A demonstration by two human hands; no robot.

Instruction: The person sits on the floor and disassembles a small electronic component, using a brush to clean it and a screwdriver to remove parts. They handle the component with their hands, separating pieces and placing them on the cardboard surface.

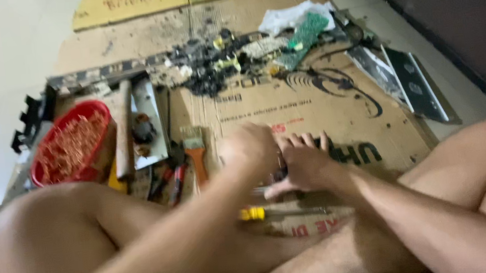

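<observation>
My left hand (248, 148) is blurred, its fingers curled into a fist over the cardboard sheet (337, 114). What it holds is hidden. My right hand (306, 166) is pressed against it, gripping a small dark part (283, 166) between the two hands. Just below the hands a yellow-handled screwdriver (252, 214) lies on the cardboard with its shaft pointing right. My bare knees frame the view at left and right.
A red bowl of copper scraps (72, 145) stands at the left, beside a wooden-handled hammer (123, 128) and an orange-handled paintbrush (196, 150). Red-handled pliers (177, 182) lie near my left knee. Dark debris and green circuit boards (299, 40) lie farther back, with black panels (415, 82) at the right.
</observation>
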